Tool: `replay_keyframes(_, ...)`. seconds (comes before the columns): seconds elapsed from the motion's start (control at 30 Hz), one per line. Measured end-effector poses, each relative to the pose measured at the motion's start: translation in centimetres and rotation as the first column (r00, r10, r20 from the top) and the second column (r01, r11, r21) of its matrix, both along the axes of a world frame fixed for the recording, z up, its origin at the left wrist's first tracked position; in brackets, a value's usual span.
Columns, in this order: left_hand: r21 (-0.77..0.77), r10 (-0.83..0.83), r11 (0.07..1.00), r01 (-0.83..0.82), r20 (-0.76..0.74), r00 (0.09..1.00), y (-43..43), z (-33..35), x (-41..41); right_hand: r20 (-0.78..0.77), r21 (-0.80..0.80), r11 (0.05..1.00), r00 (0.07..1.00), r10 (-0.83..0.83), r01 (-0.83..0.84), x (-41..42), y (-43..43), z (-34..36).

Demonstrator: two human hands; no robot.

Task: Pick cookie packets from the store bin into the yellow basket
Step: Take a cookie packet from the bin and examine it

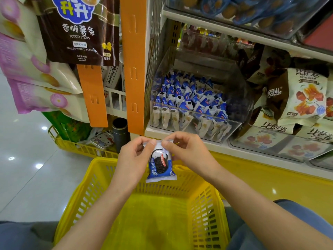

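Both hands [133,156] [187,152] pinching cookie packet [160,164], yellow basket [86,193] below, store bin [194,112] behind

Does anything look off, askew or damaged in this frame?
Nothing stands out. The left hand and right hand pinch the top edge of one cookie packet, hanging intact over the yellow basket. The store bin looks orderly.

Cookie packet [161,163]: blue and white, with a black-and-white sandwich cookie printed on it; the clear bin [196,111] holds wrappers in the same blue and white. Basket [86,192]: yellow, slotted lattice walls. Hanging strips [133,60] plain orange; potato-stick bag [77,29] dark brown plaid, white lettering.
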State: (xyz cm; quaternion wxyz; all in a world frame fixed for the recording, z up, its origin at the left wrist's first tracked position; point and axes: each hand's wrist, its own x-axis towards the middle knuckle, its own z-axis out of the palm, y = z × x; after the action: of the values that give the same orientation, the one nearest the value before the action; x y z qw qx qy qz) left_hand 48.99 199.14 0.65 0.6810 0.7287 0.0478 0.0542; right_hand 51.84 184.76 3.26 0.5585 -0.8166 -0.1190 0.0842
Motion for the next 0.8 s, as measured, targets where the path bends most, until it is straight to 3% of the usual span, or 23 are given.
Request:
replay_keyframes(0.1,-0.009,0.0,1.0,0.0,-0.002,1.0,0.2,0.0,0.0,0.045,-0.054,0.998,0.998,0.038,-0.035,-0.2,0.1,-0.1)
replay_keyframes(0.23,0.02,-0.021,1.0,0.021,-0.012,1.0,0.3,0.1,0.0,0.36,-0.306,0.952,0.927,0.102,0.014,-0.8,0.0,-0.1)
replay_keyframes(0.33,0.023,-0.025,0.999,0.025,-0.021,0.999,0.2,0.2,-0.1,0.468,-0.4,0.915,0.87,0.158,0.048,-1.1,0.0,-0.1)
replay_keyframes(0.47,0.086,0.046,0.995,-0.046,-0.002,0.999,0.2,-0.2,0.1,0.457,-0.258,0.954,0.889,-0.021,0.155,-0.9,-0.1,0.0)
replay_keyframes(0.6,0.3,0.037,0.953,-0.025,-0.035,0.999,0.4,-0.9,0.3,0.472,-0.201,0.945,0.871,-0.137,0.257,-0.7,-0.2,0.2)
replay_keyframes(0.63,0.27,0.018,0.963,0.005,-0.084,0.996,0.3,-1.0,0.4,0.486,-0.205,0.944,0.864,-0.133,0.26,-0.8,-0.3,0.3)
replay_keyframes(0.7,0.01,-0.026,1.0,0.03,-0.239,0.971,0.2,-0.6,0.5,0.511,-0.225,0.952,0.857,-0.065,0.206,-0.9,-0.3,0.3)
replay_keyframes(0.8,-0.364,-0.131,0.931,-0.001,-0.337,0.933,0.3,0.2,0.6,0.556,-0.345,0.937,0.817,0.153,0.059,-1.3,-0.2,0.0)
